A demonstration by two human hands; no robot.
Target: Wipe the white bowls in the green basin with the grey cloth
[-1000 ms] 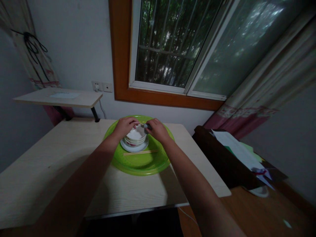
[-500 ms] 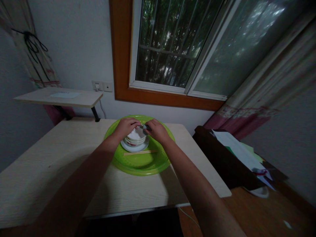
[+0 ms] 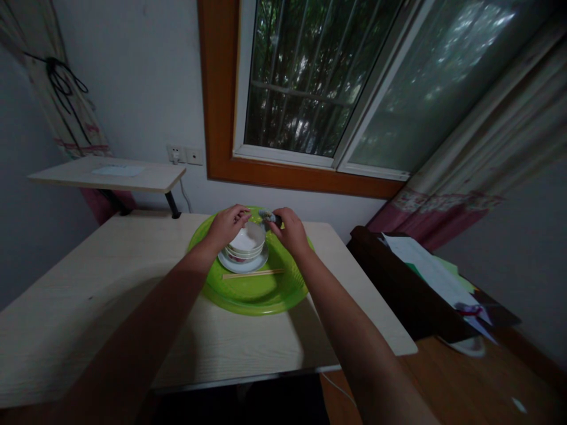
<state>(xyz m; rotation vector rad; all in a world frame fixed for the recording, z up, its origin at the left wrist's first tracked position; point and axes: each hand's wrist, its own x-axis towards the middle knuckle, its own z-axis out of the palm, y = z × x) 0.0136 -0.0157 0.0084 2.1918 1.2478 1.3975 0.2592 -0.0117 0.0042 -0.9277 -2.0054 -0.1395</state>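
Head view: right hand holding grey-and-dark item at one o'clock of stacked bowls, grip narrow around dark end. Left hand hovering at ten o'clock, fingers curling beside top rim; no telling whether grip is holding anything or touching. Bowls sitting on white plate inside green basin on tabletop; chopsticks lying at six o'clock. Item looking light, likely soft at grey end, dark end suiting grip; bowls seeming stiff, slick, breakable, best steadied by rim.
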